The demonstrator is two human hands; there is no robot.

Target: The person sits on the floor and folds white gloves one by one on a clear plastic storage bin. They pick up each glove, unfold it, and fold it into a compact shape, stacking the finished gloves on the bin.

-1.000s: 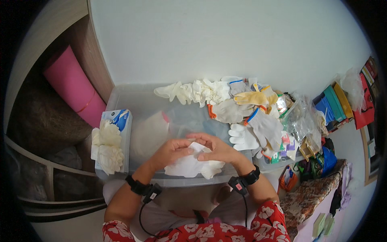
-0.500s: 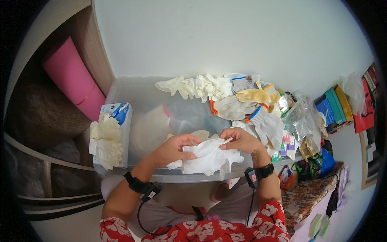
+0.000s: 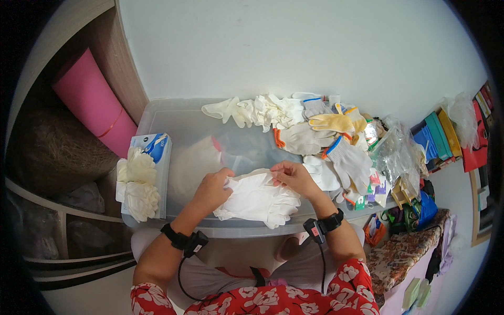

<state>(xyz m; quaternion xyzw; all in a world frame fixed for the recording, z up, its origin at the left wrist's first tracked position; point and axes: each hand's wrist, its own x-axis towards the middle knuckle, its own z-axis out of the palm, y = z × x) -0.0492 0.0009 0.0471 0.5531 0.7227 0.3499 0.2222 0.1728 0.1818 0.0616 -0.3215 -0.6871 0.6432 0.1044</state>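
A flat layered stack of thin white disposable gloves point(image 3: 257, 198) lies near the front edge of a translucent plastic storage bin's lid point(image 3: 194, 121). My left hand point(image 3: 214, 188) is closed on the stack's left edge, thumb on top. At the upper right edge, my right hand point(image 3: 293, 177) pinches the gloves between thumb and fingers. Off to the left stands a white and blue glove box point(image 3: 167, 173) with bunched cream gloves point(image 3: 140, 178) on it. A crumpled row of cream gloves point(image 3: 262, 111) stretches along the back of the lid.
Right of my hands are knitted work gloves point(image 3: 347, 165) with coloured cuffs, a yellow glove point(image 3: 333, 123) and clear plastic bags point(image 3: 396, 152). A pink rolled mat point(image 3: 97, 100) leans in the shelf at the left. The white wall point(image 3: 294, 47) rises behind the bin.
The white gloves have gone from being held up and bunched to lying spread flatter on the lid, slightly left. Both hands have shifted a little left with them.
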